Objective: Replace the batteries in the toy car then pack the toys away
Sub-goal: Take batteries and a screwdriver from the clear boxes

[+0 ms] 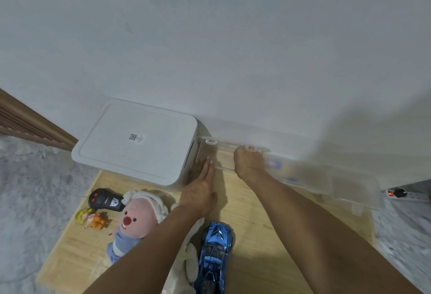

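Note:
A shiny blue toy car point(215, 256) lies on the wooden table point(251, 202) between my forearms. Against the wall stands a clear plastic case point(345, 184), blurred, with its lid point(210, 151) raised. My right hand point(249, 162) grips the lid's edge near a latch, fingers curled over it. My left hand point(201, 185) reaches with straight fingers to the lid's left end, next to the white storage box point(137, 142). A black remote control point(106, 199), a pink plush beaver point(136, 221) and a small yellow-orange figure point(92, 219) lie at the left.
The white storage box with a closed lid stands at the table's back left against the grey wall. A white power strip point(401, 194) with a red light lies on the floor at right. A white cloth plush point(186, 268) lies under my left forearm.

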Demonstrator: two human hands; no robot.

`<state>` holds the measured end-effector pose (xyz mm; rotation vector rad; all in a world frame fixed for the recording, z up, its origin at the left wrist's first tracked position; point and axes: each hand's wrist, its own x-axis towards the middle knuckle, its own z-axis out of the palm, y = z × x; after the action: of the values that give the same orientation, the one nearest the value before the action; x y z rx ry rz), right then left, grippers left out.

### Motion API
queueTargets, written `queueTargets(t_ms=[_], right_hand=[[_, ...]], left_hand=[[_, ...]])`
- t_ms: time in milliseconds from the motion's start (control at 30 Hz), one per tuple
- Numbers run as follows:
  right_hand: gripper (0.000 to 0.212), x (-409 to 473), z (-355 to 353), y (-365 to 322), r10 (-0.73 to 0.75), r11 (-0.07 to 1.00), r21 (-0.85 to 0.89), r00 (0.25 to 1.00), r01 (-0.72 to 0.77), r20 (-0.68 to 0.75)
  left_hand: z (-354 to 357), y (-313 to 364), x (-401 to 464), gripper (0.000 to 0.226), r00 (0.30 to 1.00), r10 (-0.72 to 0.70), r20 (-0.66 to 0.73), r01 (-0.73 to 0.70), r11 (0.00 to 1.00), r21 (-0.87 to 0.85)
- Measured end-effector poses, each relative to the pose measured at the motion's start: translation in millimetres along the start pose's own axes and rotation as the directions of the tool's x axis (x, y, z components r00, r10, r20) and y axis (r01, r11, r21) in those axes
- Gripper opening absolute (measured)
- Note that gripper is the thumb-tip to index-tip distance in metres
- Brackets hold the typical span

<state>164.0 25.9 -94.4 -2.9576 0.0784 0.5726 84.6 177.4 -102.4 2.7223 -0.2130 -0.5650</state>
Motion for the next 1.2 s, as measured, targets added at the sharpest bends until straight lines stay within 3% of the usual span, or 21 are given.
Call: queueTargets(t_ms=[133,300,400,667,867,967,1200], right_hand=[[0.03,-2.2,-2.9,-0.2,-0.007,0.998,0.057,1.0,0.005,0.031],[0.022,-7.3,-0.3,2.8,-0.068,0.925,0.379,0.995,0.037,0.068],[0.024,-20.2,6.0,12.0,-0.154,0.879,0.464,0.987,0.112,0.053],[0.019,-63.9,24.3,34.4,-0.072,0.869,0.449,0.952,0.206,-0.298],[0.011,-88.5,49.5,52.6,-0.008,0.886,0.441,0.954,0.146,-0.301],[0.008,-98.6,59.2,62.3,0.045,0.907,0.413,0.955,0.084,-0.293],[0.013,-114.4,68.0,76.6,0.061,0.928,0.371,0.972,0.029,-0.227]], left_hand=[[0.5,0.2,0.1,0.086,1.0,-0.002,-0.013,0.002,1.0,0.008],[0.8,3.5,0.8,0.086,1.0,-0.001,-0.018,0.001,1.0,0.004],[2.2,4.8,1.5,0.087,1.0,-0.013,-0.01,0.013,1.0,0.004],[-0.3,8.6,1.0,0.089,0.999,-0.047,0.008,0.047,0.999,-0.005],[-4.1,23.3,-5.0,0.064,0.979,-0.036,-0.2,0.025,0.998,-0.054],[-2.9,28.6,-7.5,0.045,0.953,-0.026,-0.303,0.027,1.0,0.0],[2.3,29.4,-4.7,0.052,0.977,-0.027,-0.212,0.047,0.995,0.092]])
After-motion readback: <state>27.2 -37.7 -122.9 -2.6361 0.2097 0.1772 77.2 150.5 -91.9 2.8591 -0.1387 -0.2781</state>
